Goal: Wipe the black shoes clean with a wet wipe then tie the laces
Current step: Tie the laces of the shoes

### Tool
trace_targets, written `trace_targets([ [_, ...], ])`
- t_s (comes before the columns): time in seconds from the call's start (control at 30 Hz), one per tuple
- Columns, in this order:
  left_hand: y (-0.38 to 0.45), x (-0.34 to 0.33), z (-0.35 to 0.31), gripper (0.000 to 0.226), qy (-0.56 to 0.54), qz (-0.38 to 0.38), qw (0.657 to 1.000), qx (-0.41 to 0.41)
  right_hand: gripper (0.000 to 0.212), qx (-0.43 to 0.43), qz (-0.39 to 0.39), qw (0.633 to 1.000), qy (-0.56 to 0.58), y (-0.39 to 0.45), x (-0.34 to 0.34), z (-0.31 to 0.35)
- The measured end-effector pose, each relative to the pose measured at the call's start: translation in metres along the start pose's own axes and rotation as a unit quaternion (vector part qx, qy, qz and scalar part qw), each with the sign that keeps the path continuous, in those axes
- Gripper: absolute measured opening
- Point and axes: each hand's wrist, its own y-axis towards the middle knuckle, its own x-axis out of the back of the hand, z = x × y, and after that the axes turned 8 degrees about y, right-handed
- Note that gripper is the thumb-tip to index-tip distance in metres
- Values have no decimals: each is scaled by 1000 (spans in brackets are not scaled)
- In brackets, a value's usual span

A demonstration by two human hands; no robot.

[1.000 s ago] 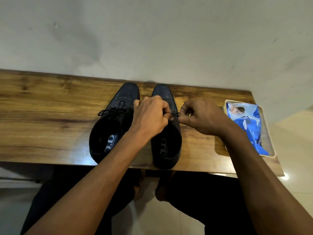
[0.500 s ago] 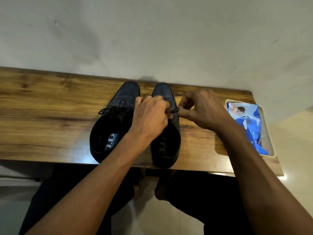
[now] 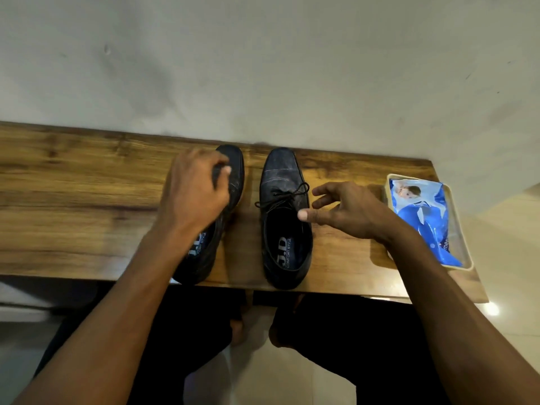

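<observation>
Two black shoes are set side by side on the wooden bench (image 3: 73, 200), toes pointed at the far wall (image 3: 263, 68), with a bare strip of wood between them. The right shoe (image 3: 287, 247) stands free, its heel close to the near edge; its laces (image 3: 285, 195) are seen tied in a bow over the tongue, and a white logo with the words "COMFORT STYLE" is printed on its insole. The left shoe (image 3: 233, 176) is angled slightly, heel toward the near left, and is largely covered by the left hand (image 3: 195, 197). That hand is laid over the upper, its fingers (image 3: 222, 171) curled down around the vamp in a grip; the laces of this shoe are hidden beneath it.

The right hand (image 3: 347, 213) is held just to the right of the right shoe, above the bench. Its fingers are spread and loosely bent, nothing is held in them, and the thumb tip is seen over the rim of the shoe's opening; whether it touches the shoe cannot be told.

Farther right, near the end of the bench, a pale shallow tray (image 3: 464, 252) is placed, and a blue and white pack of wet wipes (image 3: 423, 217) lies in it, well apart from the shoes.

Below the near edge, dark trousers and bare feet on a light tiled floor (image 3: 496, 258) are seen.
</observation>
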Motion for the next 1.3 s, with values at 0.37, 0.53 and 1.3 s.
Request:
trace_targets([
  [0.37, -38, 38, 63, 43, -135, 291, 913, 253, 89, -92, 26, 990, 108, -7, -18, 14],
  [0.53, -38, 19, 74, 46, -127, 257, 930, 230, 86, -117, 34, 983, 139, -8, -23, 17],
  [1.3, -37, -14, 20, 10, -55, 218, 962, 153, 60, -104, -11, 992, 77, -4, -26, 16],
])
